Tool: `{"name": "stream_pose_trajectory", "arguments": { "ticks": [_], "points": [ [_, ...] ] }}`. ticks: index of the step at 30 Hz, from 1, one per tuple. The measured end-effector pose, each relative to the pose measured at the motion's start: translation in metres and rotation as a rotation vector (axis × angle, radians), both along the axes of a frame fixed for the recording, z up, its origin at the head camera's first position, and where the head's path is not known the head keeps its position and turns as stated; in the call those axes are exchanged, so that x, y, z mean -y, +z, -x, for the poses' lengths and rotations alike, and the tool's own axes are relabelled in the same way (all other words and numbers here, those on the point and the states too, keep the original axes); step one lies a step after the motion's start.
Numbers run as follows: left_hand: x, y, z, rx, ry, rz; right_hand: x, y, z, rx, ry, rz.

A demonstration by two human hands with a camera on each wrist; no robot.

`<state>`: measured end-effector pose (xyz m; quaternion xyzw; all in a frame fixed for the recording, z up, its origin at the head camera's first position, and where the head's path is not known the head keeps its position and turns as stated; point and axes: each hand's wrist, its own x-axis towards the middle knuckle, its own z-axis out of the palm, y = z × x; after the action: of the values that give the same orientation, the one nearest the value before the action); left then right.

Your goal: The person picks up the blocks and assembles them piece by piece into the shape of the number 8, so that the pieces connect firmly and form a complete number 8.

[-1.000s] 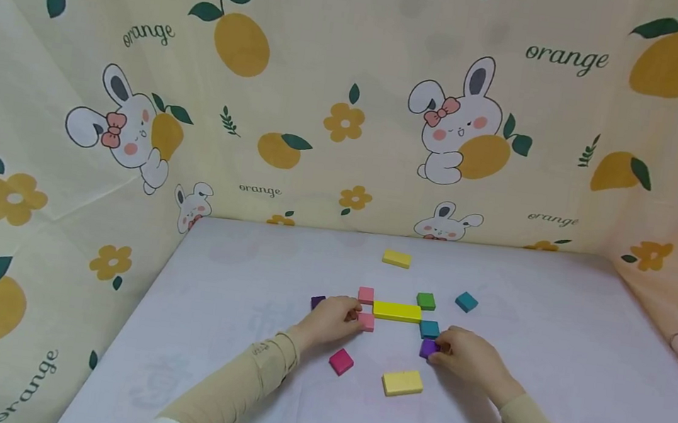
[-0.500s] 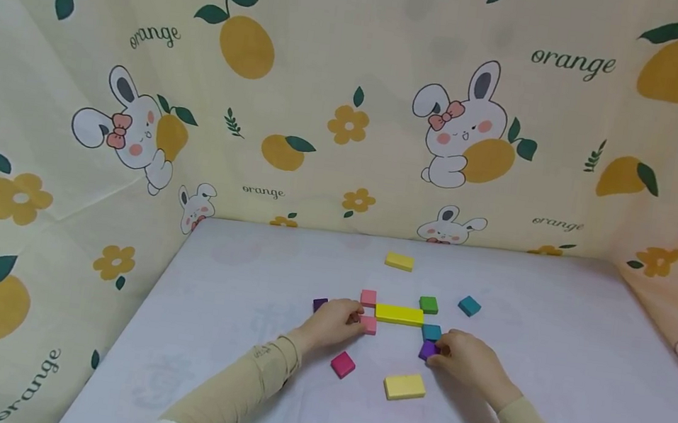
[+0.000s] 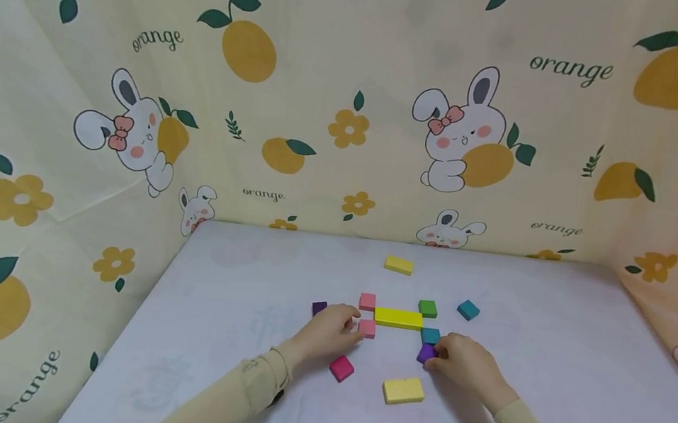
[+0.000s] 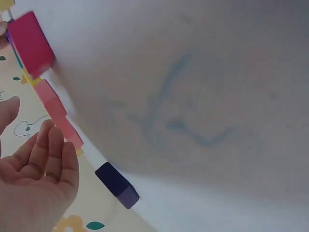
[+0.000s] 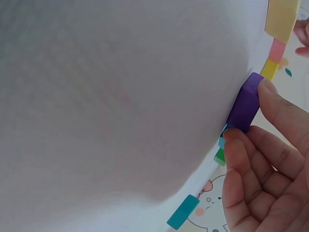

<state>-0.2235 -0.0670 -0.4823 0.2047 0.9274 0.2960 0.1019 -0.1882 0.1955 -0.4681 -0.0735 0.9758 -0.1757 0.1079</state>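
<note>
My right hand [image 3: 468, 364] pinches a purple block [image 5: 245, 102] between thumb and fingers, close in front of a teal block [image 3: 430, 336]. My left hand [image 3: 328, 330] is beside the nearer pink block [image 3: 367, 329], its thumb and fingers spread with nothing between them in the left wrist view. A second pink block [image 3: 368, 302] sits behind that one. Both pink blocks stand at the left end of a long yellow block [image 3: 398, 319]. At its right end are the teal block and a green block [image 3: 427, 308].
A dark purple block [image 3: 319, 307] lies just beyond the left hand. Nearer the front are a magenta block [image 3: 341, 368] and a pale yellow block [image 3: 403, 391]. Another yellow block [image 3: 399, 265] lies at the back, and a loose teal block [image 3: 468, 310] at right. A patterned cloth [image 3: 335, 46] hangs behind.
The left hand has loosened from the nearer pink block and drawn slightly back, its fingers now wider apart. The right hand keeps its pinch on the purple block, almost in place.
</note>
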Motion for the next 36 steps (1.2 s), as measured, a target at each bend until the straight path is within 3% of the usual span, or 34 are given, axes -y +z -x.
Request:
{"name": "stream_pose_trajectory", "arguments": {
  "ticks": [9, 21, 26, 36],
  "points": [
    [0.011, 0.004, -0.021, -0.131, -0.044, 0.148, 0.002, 0.002, 0.0, 0.018, 0.002, 0.005],
    [0.027, -0.002, -0.047, -0.182, -0.029, 0.262, 0.002, 0.004, 0.0, 0.034, -0.01, 0.019],
    [0.028, -0.003, -0.051, -0.205, -0.023, 0.311, 0.002, 0.003, 0.0, 0.039, -0.014, 0.012],
    [0.019, -0.005, -0.051, -0.257, -0.052, 0.298, 0.001, 0.005, 0.001, 0.03, -0.014, 0.024]
  ]
}}
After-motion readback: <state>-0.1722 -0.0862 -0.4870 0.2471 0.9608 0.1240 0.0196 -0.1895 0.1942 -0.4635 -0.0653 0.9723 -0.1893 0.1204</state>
